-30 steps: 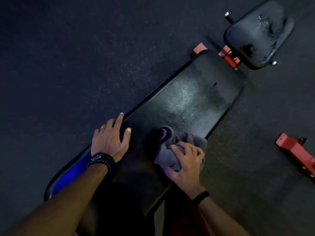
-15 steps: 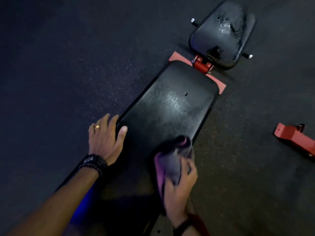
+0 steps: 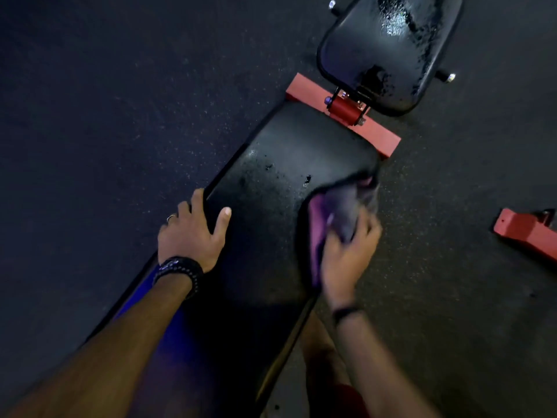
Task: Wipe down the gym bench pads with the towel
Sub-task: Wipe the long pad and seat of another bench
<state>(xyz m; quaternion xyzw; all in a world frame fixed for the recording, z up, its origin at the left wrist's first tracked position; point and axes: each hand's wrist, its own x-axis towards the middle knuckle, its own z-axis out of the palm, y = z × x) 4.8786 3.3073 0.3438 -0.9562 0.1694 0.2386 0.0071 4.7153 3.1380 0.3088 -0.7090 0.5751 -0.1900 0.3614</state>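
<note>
Black vinyl-look pads, red painted metal, soft cloth, speckled floor

The long pad (image 3: 271,188) is smooth black upholstery with a dull sheen and a fine grain where light catches it, plus a small nick near its middle; the seat pad (image 3: 388,46) is glossier, with wet-looking streaks and a scuffed, flaking patch. The towel (image 3: 340,212) is soft, matt grey-purple cloth, bunched and blurred. The frame bar (image 3: 382,137) and the loose foot (image 3: 524,230) are matt red painted metal, with shiny bolt heads. The floor (image 3: 120,116) is dark, matt, rough and flecked with pale specks
</note>
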